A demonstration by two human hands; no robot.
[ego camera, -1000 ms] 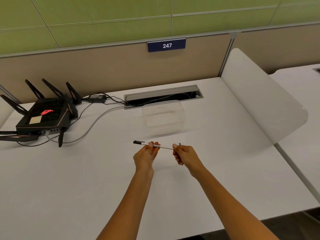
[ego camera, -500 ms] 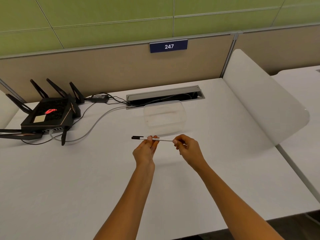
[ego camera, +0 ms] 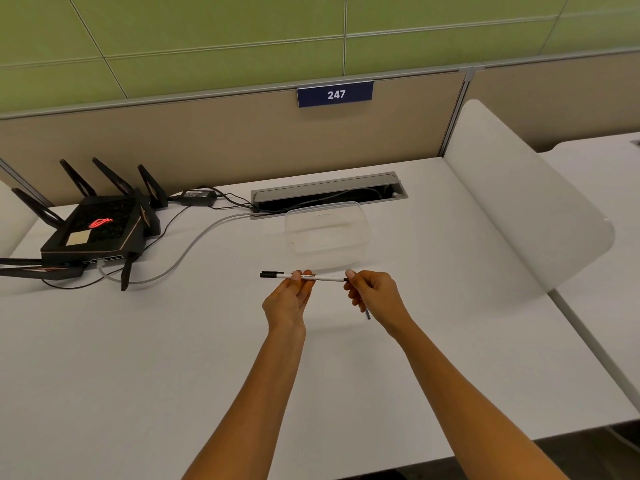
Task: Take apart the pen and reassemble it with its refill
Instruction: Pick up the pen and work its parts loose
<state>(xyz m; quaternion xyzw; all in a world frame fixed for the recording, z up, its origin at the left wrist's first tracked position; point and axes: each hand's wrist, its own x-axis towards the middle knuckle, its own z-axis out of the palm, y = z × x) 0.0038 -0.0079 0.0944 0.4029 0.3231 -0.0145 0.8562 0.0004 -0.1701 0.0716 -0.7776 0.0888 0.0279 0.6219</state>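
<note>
A slim white pen [ego camera: 329, 278] with a black cap at its left end lies level in the air over the white desk [ego camera: 138, 358]. My left hand [ego camera: 287, 303] pinches the barrel near its middle. My right hand [ego camera: 375, 297] grips the barrel's right end with its fingertips. A thin dark rod, apparently the refill [ego camera: 367, 314], pokes down out of my right hand. The pen's right tip is hidden by my fingers.
An empty clear plastic container [ego camera: 325, 233] stands just behind the pen. A black router [ego camera: 93, 230] with antennas and cables [ego camera: 187, 251] sits at the back left. An open cable slot [ego camera: 329, 194] runs along the partition. A white divider [ego camera: 519, 216] borders the right side.
Both hands have carried the pen a little farther from me and levelled it. The thin rod, which earlier showed above my right hand, now sticks out below it.
</note>
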